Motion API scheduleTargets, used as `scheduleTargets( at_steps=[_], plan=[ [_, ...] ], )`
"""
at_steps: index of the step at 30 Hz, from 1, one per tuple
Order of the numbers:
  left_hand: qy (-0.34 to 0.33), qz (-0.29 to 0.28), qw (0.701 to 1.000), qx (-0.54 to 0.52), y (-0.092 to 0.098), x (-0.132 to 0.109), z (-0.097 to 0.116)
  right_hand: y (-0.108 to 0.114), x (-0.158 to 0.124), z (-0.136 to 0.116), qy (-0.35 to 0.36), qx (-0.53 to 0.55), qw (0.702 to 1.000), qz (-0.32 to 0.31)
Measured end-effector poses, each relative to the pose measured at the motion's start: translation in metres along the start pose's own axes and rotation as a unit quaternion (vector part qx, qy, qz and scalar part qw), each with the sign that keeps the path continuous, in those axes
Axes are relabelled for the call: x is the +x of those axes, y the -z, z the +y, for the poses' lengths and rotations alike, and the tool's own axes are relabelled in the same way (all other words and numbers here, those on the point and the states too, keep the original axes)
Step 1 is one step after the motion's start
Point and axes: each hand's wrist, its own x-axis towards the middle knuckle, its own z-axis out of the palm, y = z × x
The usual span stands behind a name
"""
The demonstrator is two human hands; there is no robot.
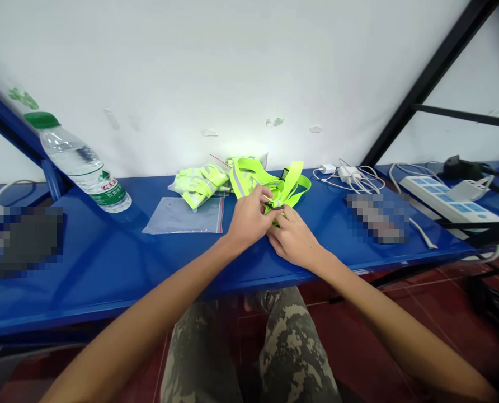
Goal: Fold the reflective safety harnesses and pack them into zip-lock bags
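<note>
Both of my hands meet over a neon-yellow reflective strap harness (252, 172) with grey stripes, on the blue table. The fingers of my left hand (253, 215) pinch a bunched part of the straps. From the other side, my right hand (292, 232) grips the same bunch, close to a small dark piece whose kind I cannot make out. A black buckle shows on the straps behind the fingers. To the left lies a flat, clear zip bag (186, 215). Behind it sit folded neon-yellow straps in a clear bag (201, 182), with another such packet partly hidden.
A water bottle (85, 165) with a green cap stands at the left. White chargers with cables (350, 174) lie at the back right, near a white power strip (451, 201). Blurred-out objects lie at both sides. The blue table (119, 263) meets a white wall.
</note>
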Motion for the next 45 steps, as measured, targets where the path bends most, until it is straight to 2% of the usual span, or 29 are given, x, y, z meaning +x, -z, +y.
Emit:
scheduleTargets(
  at_steps=[3, 6, 9, 12, 15, 17, 22, 25, 29, 33, 38, 42, 45],
  plan=[
    [0.014, -0.023, 0.998, -0.056, -0.005, -0.001, -0.01, 0.001, -0.005, -0.001, 0.0, 0.012, 1.0, 0.006],
    [0.034, -0.036, 0.995, -0.091, -0.004, -0.003, -0.019, 0.002, -0.011, 0.001, 0.008, 0.093, 0.996, 0.009],
    [0.021, -0.053, 0.994, -0.096, -0.007, -0.006, -0.025, 0.0, -0.017, 0.006, 0.021, 0.178, 0.984, 0.023],
    [0.003, -0.067, 0.995, -0.078, -0.011, -0.01, -0.026, -0.002, -0.023, 0.012, 0.018, 0.251, 0.965, 0.071],
    [-0.01, -0.092, 0.994, -0.056, -0.01, -0.012, -0.025, -0.002, -0.027, 0.015, -0.021, 0.298, 0.945, 0.132],
    [-0.025, -0.114, 0.993, -0.031, -0.007, -0.012, -0.024, 0.0, -0.029, 0.015, -0.053, 0.297, 0.94, 0.158],
    [-0.068, -0.162, 0.984, 0.019, -0.002, -0.012, -0.022, 0.003, -0.033, 0.016, -0.146, 0.19, 0.948, 0.208],
    [-0.081, -0.167, 0.982, 0.035, -0.005, -0.013, -0.021, 0.0, -0.035, 0.017, -0.145, 0.202, 0.951, 0.181],
    [-0.098, -0.153, 0.979, 0.093, -0.01, -0.016, -0.022, -0.003, -0.035, 0.017, -0.096, 0.162, 0.968, 0.168],
    [-0.14, -0.155, 0.966, 0.153, -0.013, -0.021, -0.023, 0.001, -0.035, 0.017, -0.063, 0.113, 0.987, 0.093],
    [-0.179, -0.185, 0.948, 0.189, -0.014, -0.022, -0.024, 0.007, -0.031, 0.02, -0.061, 0.111, 0.992, 0.021],
    [-0.213, -0.206, 0.928, 0.226, -0.007, -0.025, -0.02, 0.007, -0.024, 0.025, -0.067, 0.131, 0.989, -0.012],
    [-0.221, -0.183, 0.9, 0.329, 0.003, -0.029, -0.016, 0.005, -0.022, 0.028, -0.079, 0.135, 0.988, -0.011]
  ],
)
